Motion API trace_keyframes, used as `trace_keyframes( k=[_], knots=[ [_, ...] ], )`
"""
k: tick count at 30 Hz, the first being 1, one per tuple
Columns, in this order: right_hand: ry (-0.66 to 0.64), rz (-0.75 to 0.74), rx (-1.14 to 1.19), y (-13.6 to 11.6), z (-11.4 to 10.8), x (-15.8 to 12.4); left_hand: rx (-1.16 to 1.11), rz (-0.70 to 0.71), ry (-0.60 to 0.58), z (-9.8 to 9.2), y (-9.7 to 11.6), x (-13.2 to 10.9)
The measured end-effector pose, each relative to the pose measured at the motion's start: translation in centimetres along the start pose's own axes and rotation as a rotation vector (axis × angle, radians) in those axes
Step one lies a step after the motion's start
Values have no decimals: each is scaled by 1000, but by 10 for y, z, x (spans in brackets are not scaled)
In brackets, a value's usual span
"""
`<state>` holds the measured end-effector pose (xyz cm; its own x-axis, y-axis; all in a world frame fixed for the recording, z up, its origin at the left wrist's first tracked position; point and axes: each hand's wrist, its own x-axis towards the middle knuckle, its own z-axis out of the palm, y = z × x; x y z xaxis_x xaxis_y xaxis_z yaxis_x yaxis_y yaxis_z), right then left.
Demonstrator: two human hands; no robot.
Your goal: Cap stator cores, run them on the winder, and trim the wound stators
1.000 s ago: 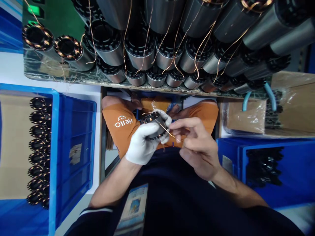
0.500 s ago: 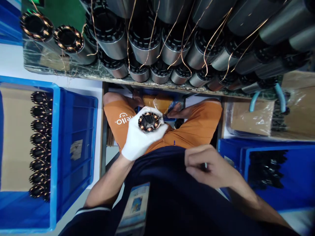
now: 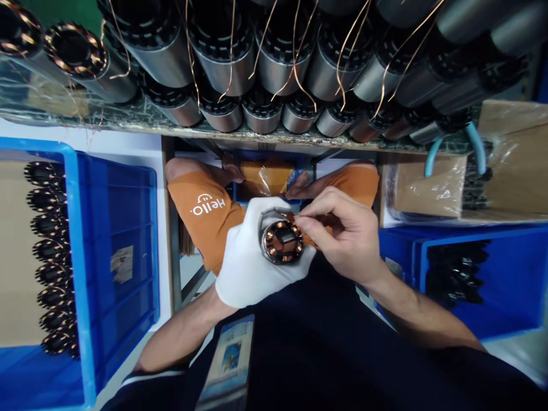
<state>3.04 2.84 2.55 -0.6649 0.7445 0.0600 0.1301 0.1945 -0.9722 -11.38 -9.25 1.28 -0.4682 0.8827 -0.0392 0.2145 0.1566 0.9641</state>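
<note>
My left hand (image 3: 252,262), in a white glove, is wrapped round a motor stator (image 3: 283,242) with copper windings and a dark hollow core, its wound end facing up towards me. My bare right hand (image 3: 349,231) comes in from the right. Its thumb and forefinger are pinched together at the upper right rim of the stator. What lies between those fingertips is too small to make out; a thin copper wire end may be there.
Rows of metal stators (image 3: 222,54) with loose copper wires crowd the bench (image 3: 257,137) ahead. Blue-handled pliers (image 3: 475,148) hang at its right edge. A blue crate (image 3: 120,251) of wound stators stands left, another blue crate (image 3: 514,285) with black parts right.
My right hand has moved left and up from in front of my body to the stator's rim, its fingertips now pinched there. My left hand has brought the stator slightly right and nearer.
</note>
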Motion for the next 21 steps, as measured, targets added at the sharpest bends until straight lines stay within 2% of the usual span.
trace_keyframes(
  k=[3,6,8,10,12,14,16,19,21],
  knots=[
    [10,40,20,-1,-2,-7,6,139,26,5,-5,-4],
    [-43,195,192,3,-9,-9,-66,336,61,3,-13,-4],
    [-10,246,249,6,-20,-9,-74,368,72,-3,-14,0],
    [106,153,124,5,-32,-9,-20,341,60,-11,-12,5],
    [155,-116,-136,0,-42,-8,36,312,11,-18,-6,8],
    [61,-366,-371,-7,-47,-6,61,310,-45,-22,-1,10],
    [-126,-512,-497,-9,-50,-3,80,309,-97,-25,3,9],
    [-351,-577,-617,-1,-54,1,276,354,-117,-28,1,8],
    [-438,-481,-710,5,-57,2,541,452,-145,-31,-6,8]
  ],
)
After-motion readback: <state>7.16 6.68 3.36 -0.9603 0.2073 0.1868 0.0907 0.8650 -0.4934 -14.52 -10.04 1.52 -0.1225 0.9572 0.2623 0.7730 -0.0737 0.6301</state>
